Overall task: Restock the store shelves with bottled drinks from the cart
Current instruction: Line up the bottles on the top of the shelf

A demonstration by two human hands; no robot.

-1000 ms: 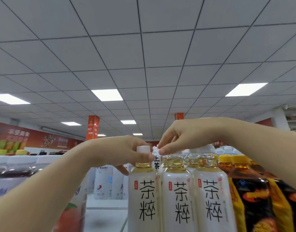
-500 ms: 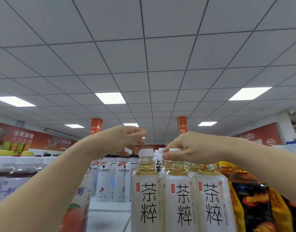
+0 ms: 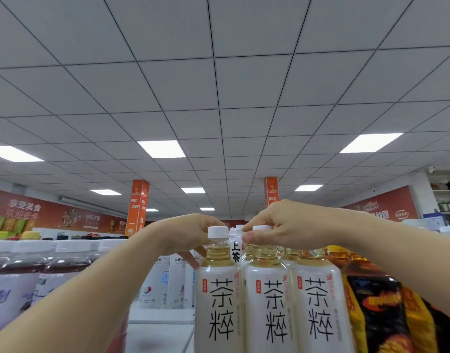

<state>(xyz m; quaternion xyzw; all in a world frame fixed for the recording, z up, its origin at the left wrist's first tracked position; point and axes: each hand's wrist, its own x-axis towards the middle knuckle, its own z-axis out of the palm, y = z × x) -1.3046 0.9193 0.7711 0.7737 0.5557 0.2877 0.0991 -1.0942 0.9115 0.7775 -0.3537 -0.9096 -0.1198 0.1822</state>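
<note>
Bottles of tea (image 3: 267, 301) stood close together on the shelf (image 3: 157, 335). My right hand (image 3: 290, 225) pinched the middle cap (image 3: 263, 228). My left hand (image 3: 183, 235) curled behind the left bottle (image 3: 217, 301); I couldn't tell its hold

Forearms reach forward, left hand (image 3: 183, 235) angled down, right hand (image 3: 292, 222) fingers (image 3: 250, 237) pinching.

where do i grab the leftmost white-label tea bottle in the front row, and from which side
Take the leftmost tea bottle by its narrow neck, just under the white cap, coming from above and the left. It stands upright with its right side tight against the middle bottle, whose cap the right hand pinches; its left side is open, by the left hand.
</note>
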